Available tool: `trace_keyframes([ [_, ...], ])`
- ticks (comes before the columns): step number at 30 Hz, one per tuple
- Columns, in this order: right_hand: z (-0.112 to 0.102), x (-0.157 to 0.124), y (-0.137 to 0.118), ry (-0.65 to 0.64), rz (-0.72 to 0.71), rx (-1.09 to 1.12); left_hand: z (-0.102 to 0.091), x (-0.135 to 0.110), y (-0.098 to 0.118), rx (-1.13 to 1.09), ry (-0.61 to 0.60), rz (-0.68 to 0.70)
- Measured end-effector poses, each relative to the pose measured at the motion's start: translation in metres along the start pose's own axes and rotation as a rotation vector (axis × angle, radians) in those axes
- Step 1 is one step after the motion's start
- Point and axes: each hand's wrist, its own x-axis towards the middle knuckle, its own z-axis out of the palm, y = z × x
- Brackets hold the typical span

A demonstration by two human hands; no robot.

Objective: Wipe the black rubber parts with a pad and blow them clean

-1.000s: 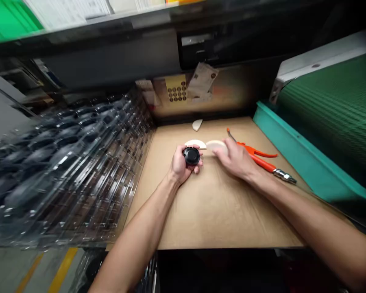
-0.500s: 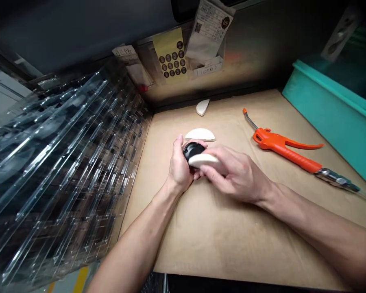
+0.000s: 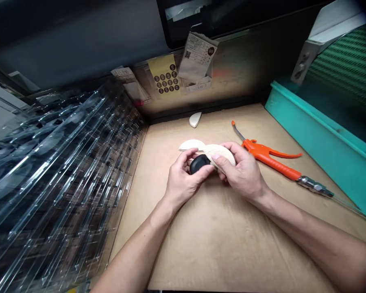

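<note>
My left hand [image 3: 183, 179] grips a small round black part [image 3: 199, 163] between thumb and fingers, just above the cardboard-covered bench [image 3: 225, 236]. My right hand [image 3: 242, 173] pinches a cream half-round pad [image 3: 221, 152] and holds it against the black part's right side. A second cream half-round pad [image 3: 191, 145] lies on the bench just behind my hands. A third, smaller cream piece [image 3: 195, 119] rests near the back wall.
An orange air blow gun [image 3: 271, 159] with a metal fitting lies to the right of my hands. Stacked clear plastic trays [image 3: 57, 179] with dark parts fill the left side. A teal bin edge [image 3: 317, 138] runs along the right. Labels and a yellow sticker sheet [image 3: 165, 75] hang on the back wall.
My right hand picked the cream pad off the bench and brought it to the black part in my left hand. Both hands now hold the two pieces together, lifted slightly.
</note>
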Motion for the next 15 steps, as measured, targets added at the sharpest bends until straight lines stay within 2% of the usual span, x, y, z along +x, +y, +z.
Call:
trace_keyframes([
  [3, 0.0, 0.001, -0.004, -0.076, 0.223, 0.153, -0.006, -0.002, -0.005, 0.322, -0.002, 0.283],
  [6, -0.001, 0.003, -0.005, -0.104, 0.281, 0.222, -0.009, -0.003, -0.008, 0.395, -0.009, 0.398],
  [9, 0.001, 0.003, -0.004, -0.095, 0.332, 0.336, -0.004, -0.005, -0.005, 0.261, 0.037, 0.33],
  [12, 0.008, 0.001, -0.005, -0.069, 0.413, 0.459, 0.006, -0.01, 0.003, -0.014, 0.108, 0.162],
  [15, 0.017, -0.005, -0.007, -0.055, 0.425, 0.474, 0.016, -0.016, 0.012, -0.242, 0.155, -0.03],
])
